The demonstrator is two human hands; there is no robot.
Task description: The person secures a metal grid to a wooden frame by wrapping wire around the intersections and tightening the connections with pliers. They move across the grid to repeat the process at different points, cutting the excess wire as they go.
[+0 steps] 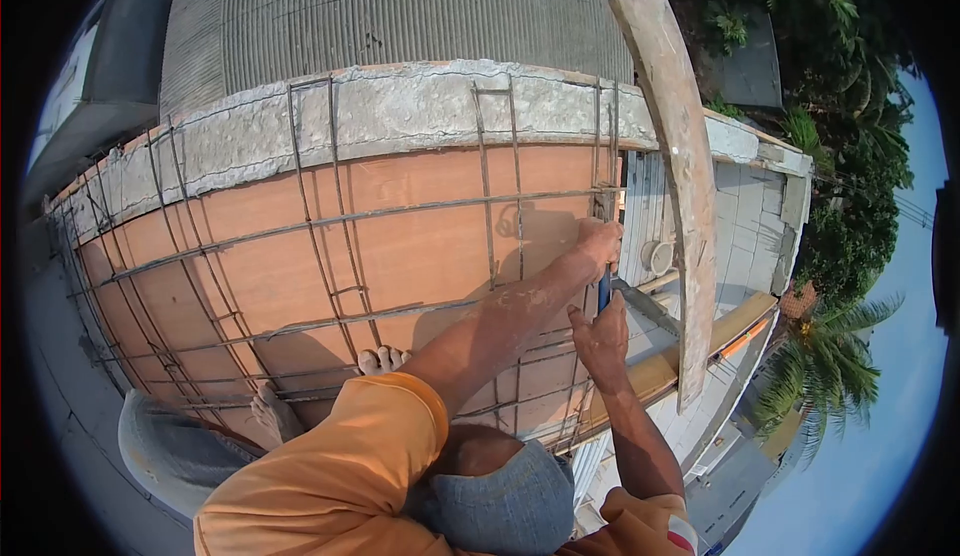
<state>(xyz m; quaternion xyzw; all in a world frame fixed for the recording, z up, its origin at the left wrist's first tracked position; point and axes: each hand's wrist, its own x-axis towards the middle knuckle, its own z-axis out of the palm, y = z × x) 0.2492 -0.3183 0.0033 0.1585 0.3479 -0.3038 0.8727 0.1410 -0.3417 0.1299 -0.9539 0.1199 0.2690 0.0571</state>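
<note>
My left hand (600, 242) is closed in a fist at the right end of the rebar grid, beside a crossing of bars. Below it shows the blue handle (604, 288) of a hand tool; its head is hidden, so the kind of tool cannot be made out. My right hand (603, 341) is at the lower end of that handle, thumb and finger on either side of it. Thin steel rebar (420, 211) forms a grid over an orange-brown plywood panel (400, 181). My bare feet (380, 360) are at the grid's lower bars.
A rough concrete ledge (400, 106) runs behind the panel, with corrugated roofing (420, 6) beyond. A long, mortar-stained plank (680, 176) stands just right of my hands. Further right are a pale block wall (740, 216), a wooden beam (735, 328), a drop and trees (850, 186).
</note>
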